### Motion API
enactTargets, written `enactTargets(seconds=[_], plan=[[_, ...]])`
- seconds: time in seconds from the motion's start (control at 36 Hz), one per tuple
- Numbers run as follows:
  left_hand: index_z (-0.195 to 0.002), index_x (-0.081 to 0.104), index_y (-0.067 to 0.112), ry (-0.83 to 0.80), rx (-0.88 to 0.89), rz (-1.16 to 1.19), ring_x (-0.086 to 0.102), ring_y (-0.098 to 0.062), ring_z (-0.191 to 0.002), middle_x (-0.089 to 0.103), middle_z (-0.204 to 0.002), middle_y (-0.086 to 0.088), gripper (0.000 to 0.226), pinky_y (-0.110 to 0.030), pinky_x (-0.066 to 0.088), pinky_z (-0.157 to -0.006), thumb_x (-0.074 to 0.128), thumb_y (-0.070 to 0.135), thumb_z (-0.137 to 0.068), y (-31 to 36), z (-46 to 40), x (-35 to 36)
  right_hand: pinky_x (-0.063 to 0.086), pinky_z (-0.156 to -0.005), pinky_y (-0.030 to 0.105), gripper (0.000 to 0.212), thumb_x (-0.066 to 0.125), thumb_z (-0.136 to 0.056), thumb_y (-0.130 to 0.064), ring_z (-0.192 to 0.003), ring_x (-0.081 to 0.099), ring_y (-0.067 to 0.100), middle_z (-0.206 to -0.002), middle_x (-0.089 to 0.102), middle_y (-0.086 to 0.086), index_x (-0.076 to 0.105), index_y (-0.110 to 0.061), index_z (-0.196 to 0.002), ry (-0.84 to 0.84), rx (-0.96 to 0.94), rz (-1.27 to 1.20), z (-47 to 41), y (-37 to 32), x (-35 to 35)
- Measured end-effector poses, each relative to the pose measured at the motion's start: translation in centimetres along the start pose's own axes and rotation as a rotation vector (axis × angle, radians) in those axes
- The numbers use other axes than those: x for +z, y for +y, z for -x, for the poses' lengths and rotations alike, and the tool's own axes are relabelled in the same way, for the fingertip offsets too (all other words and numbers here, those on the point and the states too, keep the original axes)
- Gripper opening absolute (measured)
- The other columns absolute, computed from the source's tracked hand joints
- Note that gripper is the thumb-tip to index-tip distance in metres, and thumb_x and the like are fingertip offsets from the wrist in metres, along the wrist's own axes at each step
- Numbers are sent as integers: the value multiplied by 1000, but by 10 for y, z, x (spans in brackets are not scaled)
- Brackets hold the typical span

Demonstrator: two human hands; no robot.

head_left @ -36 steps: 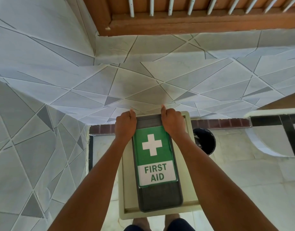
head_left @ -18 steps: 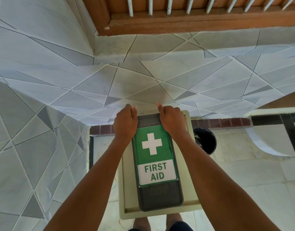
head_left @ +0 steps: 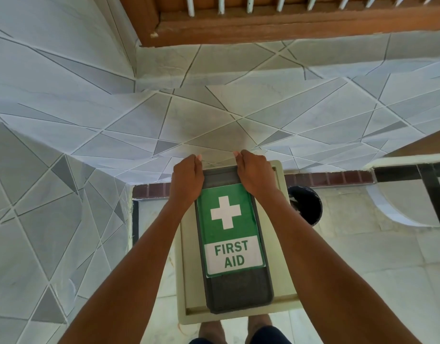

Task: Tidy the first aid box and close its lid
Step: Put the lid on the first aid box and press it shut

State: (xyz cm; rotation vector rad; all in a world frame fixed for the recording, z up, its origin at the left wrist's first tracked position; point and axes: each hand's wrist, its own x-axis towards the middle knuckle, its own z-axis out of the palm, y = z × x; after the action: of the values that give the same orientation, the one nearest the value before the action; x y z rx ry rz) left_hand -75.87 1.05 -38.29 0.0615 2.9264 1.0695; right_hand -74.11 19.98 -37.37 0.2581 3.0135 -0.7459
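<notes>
Top-down head view. The first aid box [head_left: 235,247] lies flat with its lid down, on a pale cream tray-like stand [head_left: 189,289], long axis running away from the person. The box is dark grey; a green label [head_left: 230,228] covers most of the lid, with a white cross above the words FIRST AID. The near end of the lid is bare grey plastic.

The left hand [head_left: 186,181] sits on the far-left corner of the box, fingers curled over the far edge; the right hand [head_left: 255,173] does the same on the far-right corner. Both are closed around that far rim, knuckles up, thumbs pointing at each other across a strip of bare lid (fingertips are hidden behind the edge, so how far they wrap under cannot be told). The forearms run down both sides of the box, partly covering the stand's side rims.

Behind the stand is a tiled wall [head_left: 214,120] with angular grey lines; a wooden frame [head_left: 263,28] runs along the top. A dark round bin [head_left: 307,207] stands on the floor just right of the stand. A band of red-brown brick tiles [head_left: 328,178] runs along the wall base. The person's feet [head_left: 211,331] show below the stand.
</notes>
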Motion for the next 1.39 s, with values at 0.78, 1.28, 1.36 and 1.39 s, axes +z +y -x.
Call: enactTargets(seconds=[0.78, 1.28, 1.36, 1.39], plan=[[-78, 59, 11, 74, -129, 12, 60, -14, -64, 61, -70, -1, 40, -30, 56, -69, 38, 29, -107, 10, 9, -3, 55, -65, 45, 51, 23, -106, -53, -67, 63, 36, -72, 64, 11, 54, -15, -89, 39, 86, -35, 18, 5, 1], [-71, 53, 16, 155, -235, 79, 53, 3, -54, 61, -66, 1, 46, -8, 36, -53, 32, 32, -108, 5, 54, 4, 53, -63, 47, 63, 28, -105, -55, -63, 59, 37, -70, 63, 19, 54, -11, -67, 39, 230, -223, 51, 9, 9], [-73, 54, 15, 183, -225, 62, 57, -7, -55, 66, -70, -5, 46, -9, 38, -53, 32, 33, -108, 5, 54, 2, 52, -64, 45, 63, 26, -104, -58, -66, 59, 37, -73, 65, 19, 56, -13, -71, 35, 227, -236, 55, 6, 4], [-73, 55, 15, 188, -229, 53, 58, -11, -57, 66, -71, -6, 46, -10, 39, -54, 31, 34, -108, 5, 56, 0, 52, -64, 44, 64, 25, -104, -59, -67, 60, 36, -75, 66, 18, 58, -13, -74, 24, 220, -225, 58, 5, 1]])
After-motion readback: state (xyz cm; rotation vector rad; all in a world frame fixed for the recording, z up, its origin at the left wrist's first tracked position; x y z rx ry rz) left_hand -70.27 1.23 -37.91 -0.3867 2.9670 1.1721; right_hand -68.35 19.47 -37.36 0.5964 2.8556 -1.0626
